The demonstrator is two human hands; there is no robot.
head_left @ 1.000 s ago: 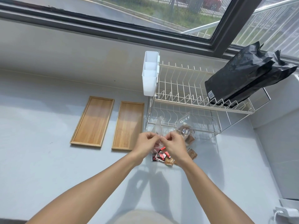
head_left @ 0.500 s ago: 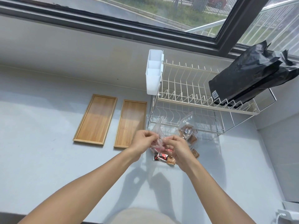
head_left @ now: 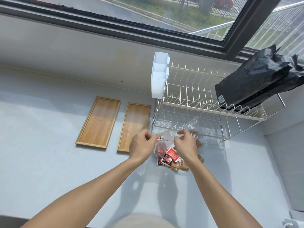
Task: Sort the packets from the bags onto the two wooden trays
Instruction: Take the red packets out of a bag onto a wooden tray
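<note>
A clear zip bag holding red packets stands on the grey counter in front of the dish rack. My left hand pinches the bag's left rim and my right hand pinches its right rim, with the mouth held apart between them. Brown packets lie at the bag's foot. A second clear bag with brown packets leans behind my right hand. Two empty wooden trays, the left tray and the right tray, lie side by side left of the bags.
A two-tier wire dish rack stands behind the bags, with a white cutlery holder on its left end and a black bag on its top tier. A window runs along the back. A white object sits at the bottom right corner.
My hands have moved apart from each other, pulling the bag's mouth from closed to wide. The view has shifted slightly.
</note>
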